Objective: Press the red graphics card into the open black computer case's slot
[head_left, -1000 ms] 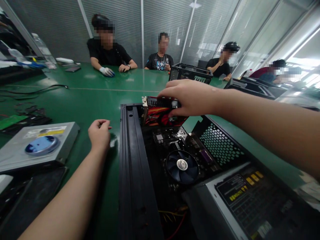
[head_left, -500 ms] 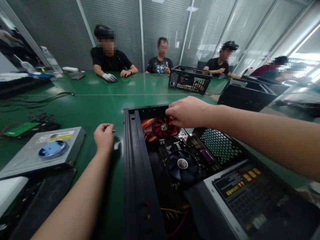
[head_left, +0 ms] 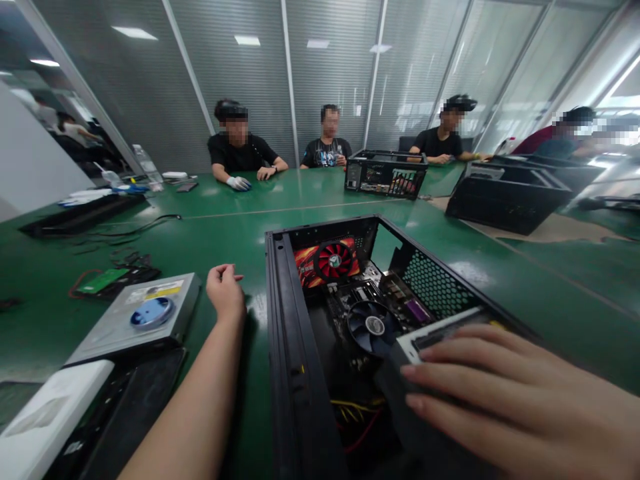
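Observation:
My right hand (head_left: 500,393) lies spread, palm down, over the power supply (head_left: 407,347) in the open computer case (head_left: 285,320). It hides most of the power supply's label; contact under the palm cannot be seen. My left hand (head_left: 226,292) rests on the green table just left of the case, its fingers curled in; whatever they may hold is hidden. Inside the case, a red-and-black graphics card (head_left: 334,260) with a fan sits at the far end. Nearer is a dark CPU cooler (head_left: 374,325) on the motherboard. Yellow and red cables (head_left: 357,417) run below it.
A silver optical drive (head_left: 113,320) carries a round blue-tinted lid or roll (head_left: 151,313). A white box (head_left: 55,407) lies nearer me. Across the green table (head_left: 240,223), several people sit behind another computer case (head_left: 385,175); more black cases (head_left: 510,197) stand at right.
My right hand has left the graphics card and come back toward me, spreading over the power supply. My left hand stays curled on the table. The camera view has shifted.

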